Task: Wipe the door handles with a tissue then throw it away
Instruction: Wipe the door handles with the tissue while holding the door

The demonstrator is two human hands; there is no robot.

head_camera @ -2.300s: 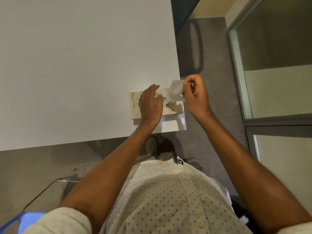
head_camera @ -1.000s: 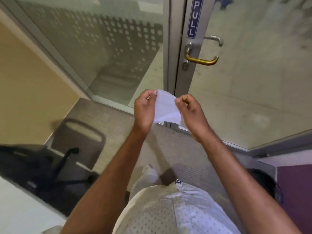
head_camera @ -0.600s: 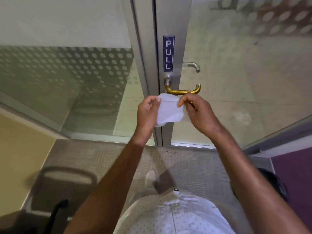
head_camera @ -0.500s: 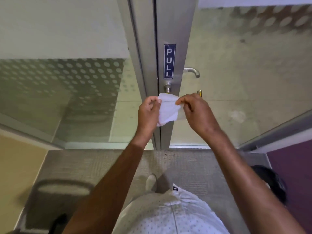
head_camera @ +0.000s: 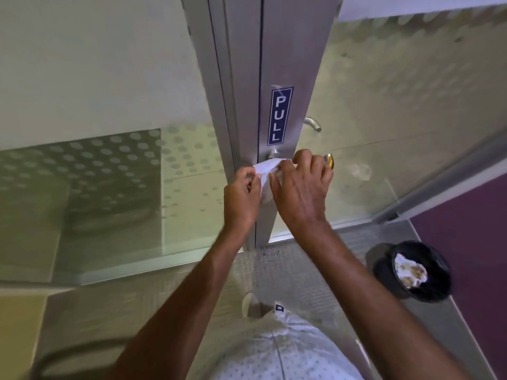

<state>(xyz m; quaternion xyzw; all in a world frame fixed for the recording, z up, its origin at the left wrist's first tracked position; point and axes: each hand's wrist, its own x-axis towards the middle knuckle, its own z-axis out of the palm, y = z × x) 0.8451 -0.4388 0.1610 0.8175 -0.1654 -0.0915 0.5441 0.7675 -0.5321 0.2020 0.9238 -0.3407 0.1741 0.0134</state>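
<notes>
Both hands raised at the door frame (head_camera: 247, 64), just below the PULL sign (head_camera: 280, 116). Left hand (head_camera: 241, 198) pinching the near edge of the tissue (head_camera: 264, 167) between thumb and fingertips. Right hand (head_camera: 300, 193) curled over the brass handle (head_camera: 330, 161), fingers pressed together on the tissue's other end, covering all but the handle's rounded tip at the right. Tissue white, crumpled, stretched between the two hands and lying against the handle close to its round base (head_camera: 274, 153). Second, silver handle (head_camera: 312, 124) seen through the glass (head_camera: 397, 105), above and apart from the hands. Down on the floor (head_camera: 301, 270) at the right, a black bin (head_camera: 411, 270) against the purple wall (head_camera: 466, 242), standing upright and open on top. Inside the bin, one wad of white paper (head_camera: 410, 270) with brownish stains, resting on a dark liner; nothing more of its contents distinguishable. Dotted shirt (head_camera: 288, 352) at the bottom edge.
</notes>
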